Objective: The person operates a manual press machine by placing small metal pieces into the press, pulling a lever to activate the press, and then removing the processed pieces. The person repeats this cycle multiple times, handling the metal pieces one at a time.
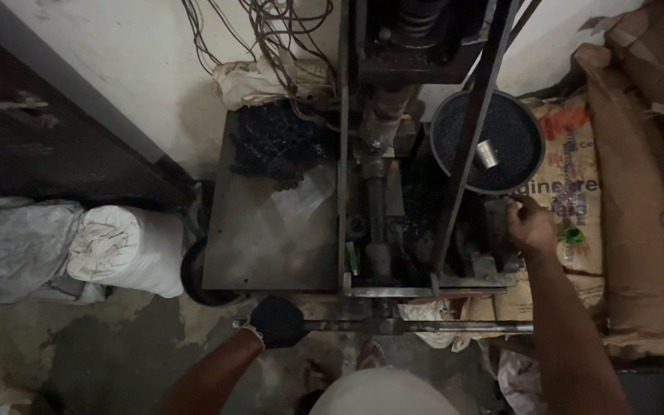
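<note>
Dark glove on left hand (276, 322)

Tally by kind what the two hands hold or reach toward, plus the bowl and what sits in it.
Hands: 2, left hand, right hand
Metal bar: 1
Round bowl: 1
Small metal cup: 1
Total: 5

The left hand (276, 322) hides the end of the horizontal bar (416, 327) it grips; the right hand (532, 225) has its fingertips lost in shadow; the press column (416, 31) is cut off at the top edge.
</note>
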